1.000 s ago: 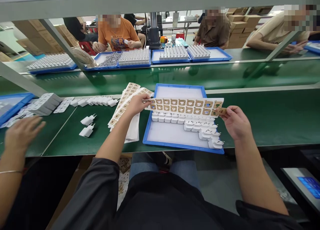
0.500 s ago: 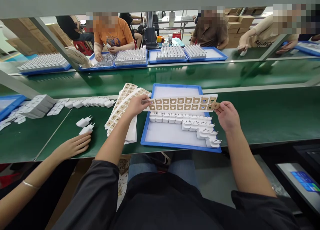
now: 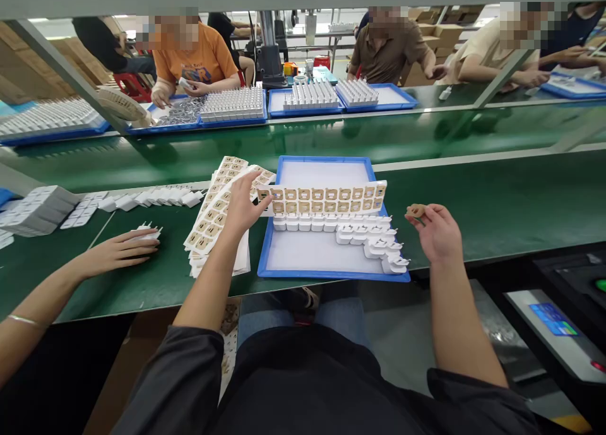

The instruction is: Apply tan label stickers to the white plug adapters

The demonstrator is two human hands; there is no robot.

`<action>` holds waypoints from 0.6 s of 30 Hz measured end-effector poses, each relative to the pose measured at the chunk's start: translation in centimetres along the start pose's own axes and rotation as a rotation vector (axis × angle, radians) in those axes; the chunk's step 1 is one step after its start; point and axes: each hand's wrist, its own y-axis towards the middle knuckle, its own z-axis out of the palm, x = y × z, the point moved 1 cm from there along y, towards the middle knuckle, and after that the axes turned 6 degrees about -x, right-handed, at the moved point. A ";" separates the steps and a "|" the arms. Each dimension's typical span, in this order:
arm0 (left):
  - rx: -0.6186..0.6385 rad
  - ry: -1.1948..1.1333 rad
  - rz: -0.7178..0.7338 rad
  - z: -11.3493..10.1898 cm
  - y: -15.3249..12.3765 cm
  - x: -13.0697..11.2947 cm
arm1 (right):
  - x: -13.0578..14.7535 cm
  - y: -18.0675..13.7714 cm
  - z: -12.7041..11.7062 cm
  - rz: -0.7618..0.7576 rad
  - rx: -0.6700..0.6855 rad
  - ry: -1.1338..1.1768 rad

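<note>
My left hand (image 3: 243, 202) grips the left end of a strip of brown stickers (image 3: 331, 199) on white backing, thumb in front. The strip extends rightward over the blue-rimmed tray (image 3: 303, 275), in front of my body. In my right hand (image 3: 441, 233), pinched between thumb and fingers, is a single brown sticker (image 3: 415, 211), apart from the strip and right of the tray. White plug adapters (image 3: 367, 235) with metal pins stand in stepped rows in the tray. More sticker sheets (image 3: 213, 217) lie in a fanned pile beneath and beside my left forearm.
At left, a co-worker's hand (image 3: 120, 255) covers white adapters on the green bench (image 3: 473, 201). Stacked white pieces (image 3: 40, 211) and a line of adapters (image 3: 163, 197) stand behind it. Across the belt, several people work at filled trays (image 3: 231, 107). A post (image 3: 504, 78) slants at right.
The brown sticker in my right hand has come away from the strip's right end, and that hand moved right. The co-worker's hand has moved onto the nearby adapters. The whole view has shifted slightly.
</note>
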 end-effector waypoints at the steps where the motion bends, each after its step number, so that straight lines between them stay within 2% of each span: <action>1: -0.065 0.003 -0.007 0.0 -0.9 -0.7 | 0.5 -0.9 -0.2 -0.024 -0.015 0.007; 3: -0.121 -0.046 0.005 0.7 -3.3 -2.8 | 1.5 -3.1 -0.6 -0.078 -0.041 0.008; 4: -0.101 -0.099 0.033 1.4 -4.5 -4.0 | 1.9 -4.3 -0.6 -0.105 -0.055 0.004; 9: 0.250 -0.303 0.305 7.6 -9.5 -11.4 | 2.8 -9.4 -0.5 -0.184 -0.157 -0.016; 12: 0.369 -0.228 0.420 11.3 -10.3 -15.3 | 2.8 -11.4 -0.7 -0.176 -0.183 -0.019; 14: 0.416 -0.153 0.454 13.0 -10.3 -17.0 | 2.8 -12.2 -1.1 -0.161 -0.176 -0.029; 18: 0.404 -0.070 0.433 14.4 -10.2 -18.1 | 2.6 -13.2 -2.1 -0.136 -0.166 -0.082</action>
